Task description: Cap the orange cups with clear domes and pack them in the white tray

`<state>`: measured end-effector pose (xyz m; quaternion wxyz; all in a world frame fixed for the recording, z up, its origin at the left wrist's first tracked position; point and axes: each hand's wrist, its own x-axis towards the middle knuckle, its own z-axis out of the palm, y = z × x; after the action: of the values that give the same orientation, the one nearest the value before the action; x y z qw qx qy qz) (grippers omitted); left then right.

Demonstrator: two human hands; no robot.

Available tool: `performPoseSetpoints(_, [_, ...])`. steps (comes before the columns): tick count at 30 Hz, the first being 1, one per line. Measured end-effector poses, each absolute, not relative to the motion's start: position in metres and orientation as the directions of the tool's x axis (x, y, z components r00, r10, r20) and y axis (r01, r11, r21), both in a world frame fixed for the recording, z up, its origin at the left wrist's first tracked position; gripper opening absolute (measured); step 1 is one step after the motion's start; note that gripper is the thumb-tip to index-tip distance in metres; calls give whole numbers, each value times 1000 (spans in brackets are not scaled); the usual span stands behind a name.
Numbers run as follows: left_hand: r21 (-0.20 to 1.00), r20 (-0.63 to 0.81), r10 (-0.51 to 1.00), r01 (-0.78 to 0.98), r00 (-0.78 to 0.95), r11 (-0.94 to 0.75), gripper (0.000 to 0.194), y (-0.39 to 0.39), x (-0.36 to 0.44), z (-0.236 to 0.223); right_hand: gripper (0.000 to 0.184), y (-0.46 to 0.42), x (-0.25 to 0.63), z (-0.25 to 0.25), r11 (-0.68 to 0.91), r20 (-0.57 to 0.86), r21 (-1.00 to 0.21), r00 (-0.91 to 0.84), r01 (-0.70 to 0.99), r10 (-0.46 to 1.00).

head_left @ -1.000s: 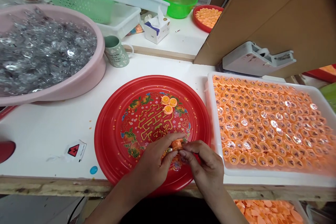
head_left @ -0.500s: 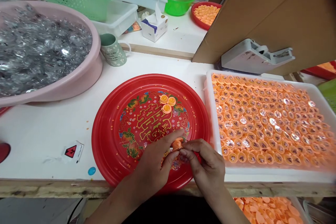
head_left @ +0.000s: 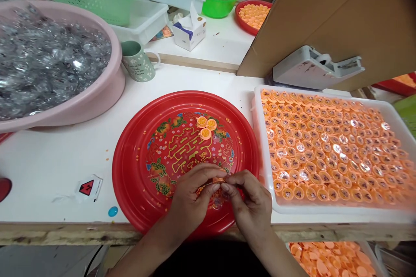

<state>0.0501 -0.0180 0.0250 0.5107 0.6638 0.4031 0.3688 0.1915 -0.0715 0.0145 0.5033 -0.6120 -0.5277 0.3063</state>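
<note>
On your table, a pale tray past your right hand holds seemingly finished orange cups; a red tray below bears three plainer cups, perhaps unfinished. That hand and your left hand closely pinch one orange piece.

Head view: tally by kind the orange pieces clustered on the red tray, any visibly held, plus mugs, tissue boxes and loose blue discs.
Clustered orange pieces: 3
Held orange piece: 1
Mug: 1
Tissue box: 1
Blue disc: 1
Total: 7
</note>
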Motion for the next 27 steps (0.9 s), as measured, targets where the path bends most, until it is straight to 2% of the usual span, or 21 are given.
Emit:
performPoseSetpoints(12, [976, -33, 949, 216, 313, -37, 21, -22, 53, 17, 10, -68, 189, 1, 4, 83, -957, 260, 291, 962])
performPoseSetpoints(14, [981, -113, 963, 183, 243, 69, 21, -23, 54, 13, 3, -66, 186, -4, -53, 24, -964, 284, 260, 959])
performPoseSetpoints(16, [973, -229, 957, 78, 178, 219, 21, -23, 55, 9, 11, -62, 185, -5, -105, -40, -968, 274, 227, 961])
performPoseSetpoints(20, [923, -363, 911, -59, 194, 381, 14, -18, 55, 8, 12, -56, 184, -1, -138, -101, -975, 210, 175, 973])
performPoseSetpoints(24, [917, -383, 908, -47, 172, 396, 13, -15, 53, 13, 16, -55, 183, 1, -144, -113, -980, 215, 136, 970])
performPoseSetpoints(27, [943, -333, 924, 54, 185, 329, 11, -19, 52, 14, 18, -56, 177, 1, -97, -46, -980, 276, 175, 960])
